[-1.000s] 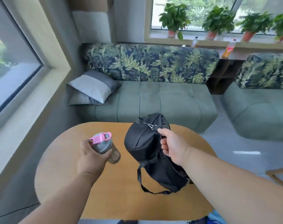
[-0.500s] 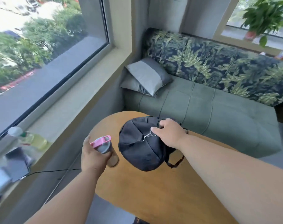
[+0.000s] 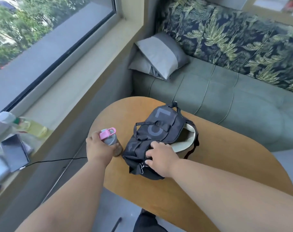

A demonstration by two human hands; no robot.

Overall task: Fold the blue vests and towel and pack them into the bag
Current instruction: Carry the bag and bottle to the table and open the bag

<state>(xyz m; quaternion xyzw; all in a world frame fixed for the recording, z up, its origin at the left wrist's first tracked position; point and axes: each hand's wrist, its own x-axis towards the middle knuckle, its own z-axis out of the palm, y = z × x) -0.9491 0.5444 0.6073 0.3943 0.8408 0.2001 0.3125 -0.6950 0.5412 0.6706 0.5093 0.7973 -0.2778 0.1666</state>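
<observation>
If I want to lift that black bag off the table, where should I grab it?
Probably the carry handles across the top of the black bag, reached from straight above. They arch up clear of the fabric, roughly mid-length, so the bag should hang level. The right hand holds the near end by the zipper, where a lift would tip it.

Single head view, steeply down over near table (image 3: pixel 226 164), angled leftward.
</observation>
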